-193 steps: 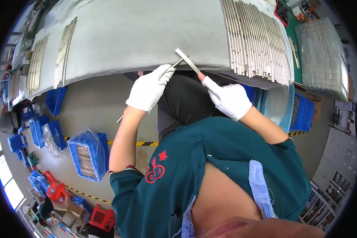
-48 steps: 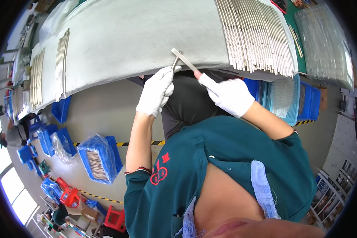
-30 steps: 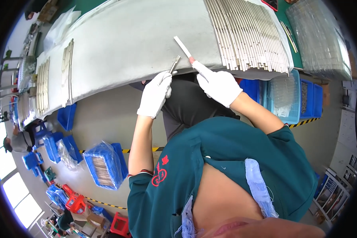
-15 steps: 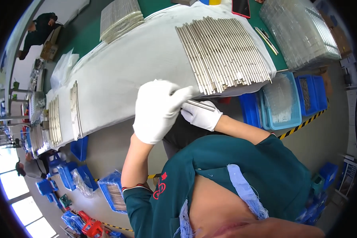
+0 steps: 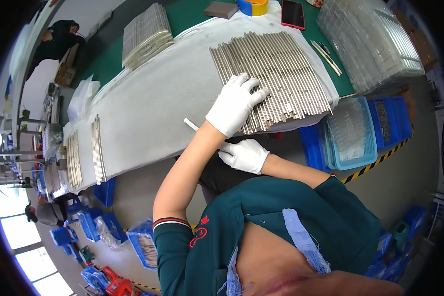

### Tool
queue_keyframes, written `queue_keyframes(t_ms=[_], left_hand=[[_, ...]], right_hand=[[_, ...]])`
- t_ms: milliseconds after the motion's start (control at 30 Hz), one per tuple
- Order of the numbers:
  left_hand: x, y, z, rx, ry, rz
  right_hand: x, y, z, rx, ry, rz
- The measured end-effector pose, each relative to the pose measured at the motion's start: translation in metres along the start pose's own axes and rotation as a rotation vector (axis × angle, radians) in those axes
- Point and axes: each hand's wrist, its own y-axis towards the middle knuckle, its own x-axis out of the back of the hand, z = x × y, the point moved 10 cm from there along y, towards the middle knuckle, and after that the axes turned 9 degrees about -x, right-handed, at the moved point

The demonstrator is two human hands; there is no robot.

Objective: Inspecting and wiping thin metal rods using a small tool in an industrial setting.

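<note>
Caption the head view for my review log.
White-gloved left hand rests on a row of thin silvery metal strips; gloved right hand holds a white strip.

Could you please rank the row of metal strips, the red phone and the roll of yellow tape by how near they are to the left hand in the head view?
From the left hand:
1. Row of metal strips: the fingers rest on its near left part.
2. Roll of yellow tape: straight beyond, at the table's far edge.
3. Red phone: far edge too, further right, slightly farther.
</note>
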Motion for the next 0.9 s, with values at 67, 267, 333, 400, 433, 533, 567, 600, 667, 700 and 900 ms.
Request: queue_keyframes(t_ms=[67,267,333,400,433,533,567,600,667,700,900], left_hand=[[0.009,-0.003,0.001,0.042,0.05,-0.037],[-0.005,-0.031,0.028,0.391,0.052,0.007],[-0.005,-0.032,0.025,0.345,0.062,0.006],[0.002,-0.037,0.025,0.317,0.025,-0.022],[0.008,-0.041,0.024,0.285,-0.013,-0.046],[0.055,-0.061,0.029,0.327,0.14,-0.116],[0.072,-0.083,0.042,0.405,0.236,-0.153],[0.089,-0.105,0.058,0.487,0.324,-0.129],[0.11,-0.178,0.104,0.662,0.565,-0.04],[0.118,-0.228,0.129,0.794,0.642,0.047],[0.154,-0.462,0.169,1.492,0.62,0.333]], right_hand=[[0.002,0.0,0.001,0.014,0.006,-0.026],[-0.006,-0.001,-0.002,0.049,-0.026,-0.011],[-0.004,-0.002,-0.001,0.062,-0.012,-0.033],[-0.002,0.001,0.002,0.011,-0.069,0.023],[-0.002,0.002,0.004,-0.003,-0.071,0.04],[-0.005,0.002,-0.003,-0.094,-0.067,0.09],[-0.004,0.002,-0.004,-0.142,-0.084,0.164],[-0.003,0.001,-0.004,-0.135,-0.088,0.163],[-0.012,0.001,-0.013,-0.28,0.201,0.242],[-0.017,0.001,-0.013,-0.294,0.23,0.259],[-0.014,0.011,-0.006,-0.412,0.329,0.24]])
